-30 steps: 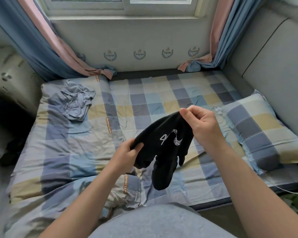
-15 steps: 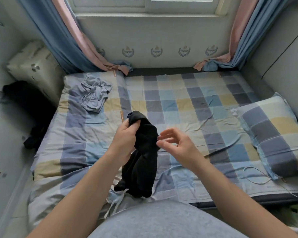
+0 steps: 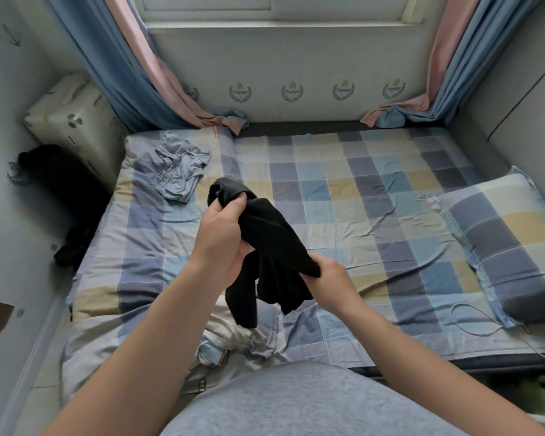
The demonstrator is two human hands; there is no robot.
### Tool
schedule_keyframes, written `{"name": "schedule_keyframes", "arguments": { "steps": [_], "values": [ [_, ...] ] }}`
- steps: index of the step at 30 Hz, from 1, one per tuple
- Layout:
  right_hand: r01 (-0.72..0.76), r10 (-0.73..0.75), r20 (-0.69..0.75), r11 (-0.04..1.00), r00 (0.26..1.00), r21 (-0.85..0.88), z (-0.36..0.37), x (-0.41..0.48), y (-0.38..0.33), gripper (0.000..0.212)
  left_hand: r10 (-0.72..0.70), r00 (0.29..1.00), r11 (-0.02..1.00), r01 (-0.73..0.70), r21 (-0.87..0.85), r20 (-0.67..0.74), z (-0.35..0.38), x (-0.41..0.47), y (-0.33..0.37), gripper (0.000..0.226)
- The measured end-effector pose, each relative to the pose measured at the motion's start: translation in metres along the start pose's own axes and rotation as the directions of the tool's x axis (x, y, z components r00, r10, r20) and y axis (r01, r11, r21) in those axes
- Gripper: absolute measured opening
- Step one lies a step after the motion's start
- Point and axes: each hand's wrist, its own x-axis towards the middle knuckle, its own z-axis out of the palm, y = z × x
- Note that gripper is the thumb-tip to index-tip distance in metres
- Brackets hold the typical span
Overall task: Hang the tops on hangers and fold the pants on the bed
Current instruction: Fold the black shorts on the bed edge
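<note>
Between my two hands hangs the black piece of clothing (image 3: 274, 240). It is up in the air over the bed (image 3: 359, 199), not lying on it. My left hand (image 3: 222, 239) is wrapped tight round the top part, and a bunched bit sticks up above my fingers. My right hand (image 3: 329, 280) is lower and closed on another edge of the same cloth. Dark flaps dangle down below both hands. I cannot tell if it is a top or pants, because it is all scrunched up.

Right under my hands, a messy heap of pale cloth (image 3: 233, 338) sits on the checked sheet near the close edge of the bed. Past my left hand, further away and a bit to the left, a grey-blue piece of clothing (image 3: 178, 171) lies crumpled on the bed. Well off to the right of my right hand a checked pillow (image 3: 504, 240) rests on the bed, and a thin white cord (image 3: 472, 322) loops on the sheet just beside it. Far past my hands, blue and pink curtains (image 3: 107, 73) hang down, and their ends touch the far corners of the bed. Off to the left of my left hand, beside the bed, stands a cream case (image 3: 73, 127) with something dark (image 3: 63, 190) next to it that I cannot make out.
</note>
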Motion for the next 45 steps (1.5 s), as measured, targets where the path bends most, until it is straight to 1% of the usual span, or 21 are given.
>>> {"name": "schedule_keyframes", "arguments": {
  "steps": [2, 4, 7, 11, 14, 16, 18, 20, 22, 24, 26, 29, 31, 32, 33, 35, 38, 39, 41, 43, 45],
  "values": [
    [-0.046, 0.046, -0.009, 0.998, 0.999, -0.050, -0.009, 0.004, 0.016, 0.020, 0.007, 1.000, 1.000, -0.008, -0.020, -0.018, -0.002, 0.004, 0.004, 0.014],
    [-0.082, 0.082, -0.014, 0.997, 0.997, -0.004, -0.018, 0.008, 0.024, 0.020, 0.006, 1.000, 1.000, -0.006, 0.014, -0.005, -0.003, 0.009, 0.005, 0.014],
    [-0.131, 0.134, -0.015, 0.980, 0.991, 0.148, -0.029, 0.010, 0.023, 0.030, -0.016, 0.998, 0.990, 0.007, 0.142, 0.064, -0.002, 0.014, 0.002, 0.016],
    [-0.203, 0.214, 0.012, 0.902, 0.977, 0.381, -0.042, 0.014, 0.014, 0.028, -0.085, 0.986, 0.952, 0.038, 0.303, 0.145, -0.005, 0.018, -0.010, 0.018],
    [-0.222, 0.258, 0.004, 0.821, 0.966, 0.525, -0.048, 0.013, 0.001, 0.023, -0.164, 0.964, 0.891, 0.054, 0.451, 0.208, -0.010, 0.018, -0.029, 0.019],
    [-0.217, 0.260, 0.010, 0.783, 0.965, 0.583, -0.050, 0.009, -0.011, 0.020, -0.217, 0.943, 0.829, 0.043, 0.557, 0.250, -0.013, 0.016, -0.041, 0.021],
    [-0.191, 0.251, -0.003, 0.745, 0.968, 0.640, -0.053, 0.005, -0.023, 0.018, -0.293, 0.909, 0.753, 0.029, 0.657, 0.296, -0.017, 0.015, -0.054, 0.029],
    [-0.144, 0.236, -0.030, 0.684, 0.971, 0.715, -0.056, 0.001, -0.035, 0.018, -0.362, 0.863, 0.684, -0.011, 0.730, 0.352, -0.021, 0.014, -0.066, 0.044],
    [-0.089, 0.219, -0.063, 0.619, 0.974, 0.780, -0.060, -0.002, -0.046, 0.019, -0.411, 0.830, 0.634, -0.037, 0.773, 0.377, -0.025, 0.016, -0.078, 0.066],
    [-0.043, 0.199, -0.080, 0.548, 0.977, 0.835, -0.064, -0.004, -0.056, 0.019, -0.433, 0.816, 0.598, -0.057, 0.799, 0.382, -0.029, 0.017, -0.090, 0.077],
    [-0.023, 0.175, -0.071, 0.483, 0.982, 0.875, -0.067, -0.006, -0.065, 0.017, -0.400, 0.831, 0.555, -0.116, 0.824, 0.386, -0.033, 0.018, -0.100, 0.072],
    [-0.019, 0.168, -0.060, 0.433, 0.984, 0.901, -0.072, -0.008, -0.074, 0.017, -0.304, 0.860, 0.538, -0.201, 0.819, 0.410, -0.037, 0.022, -0.108, 0.039],
    [-0.032, 0.207, -0.055, 0.394, 0.977, 0.918, -0.074, -0.007, -0.073, 0.022, -0.199, 0.886, 0.489, -0.280, 0.826, 0.419, -0.040, 0.026, -0.107, 0.017],
    [-0.050, 0.239, -0.042, 0.369, 0.970, 0.928, -0.074, -0.006, -0.071, 0.026, -0.158, 0.891, 0.481, -0.307, 0.821, 0.426, -0.041, 0.027, -0.105, 0.011],
    [-0.070, 0.278, -0.029, 0.342, 0.960, 0.937, -0.075, -0.004, -0.069, 0.029, -0.130, 0.893, 0.488, -0.320, 0.812, 0.430, -0.042, 0.029, -0.104, 0.011],
    [-0.095, 0.340, -0.006, 0.279, 0.940, 0.956, -0.078, -0.001, -0.063, 0.030, -0.099, 0.908, 0.544, -0.292, 0.786, 0.406, -0.042, 0.028, -0.101, 0.020],
    [-0.077, 0.386, -0.012, 0.215, 0.922, 0.974, -0.084, 0.003, -0.050, 0.018, -0.020, 0.952, 0.696, -0.205, 0.688, 0.305, -0.043, 0.031, -0.092, 0.018],
    [-0.080, 0.392, -0.016, 0.227, 0.920, 0.971, -0.085, 0.003, -0.044, 0.016, -0.004, 0.962, 0.754, -0.176, 0.632, 0.273, -0.043, 0.031, -0.086, 0.018],
    [-0.100, 0.388, -0.014, 0.272, 0.922, 0.957, -0.086, 0.003, -0.034, 0.019, -0.001, 0.977, 0.843, -0.115, 0.526, 0.215, -0.042, 0.030, -0.071, 0.018],
    [-0.114, 0.382, -0.015, 0.314, 0.924, 0.942, -0.083, 0.000, -0.027, 0.022, 0.004, 0.982, 0.902, -0.085, 0.423, 0.188, -0.038, 0.027, -0.055, 0.019],
    [-0.137, 0.337, -0.013, 0.416, 0.941, 0.899, -0.076, -0.003, -0.028, 0.022, -0.006, 0.983, 0.933, -0.061, 0.354, 0.185, -0.032, 0.023, -0.041, 0.018]
  ]
}}
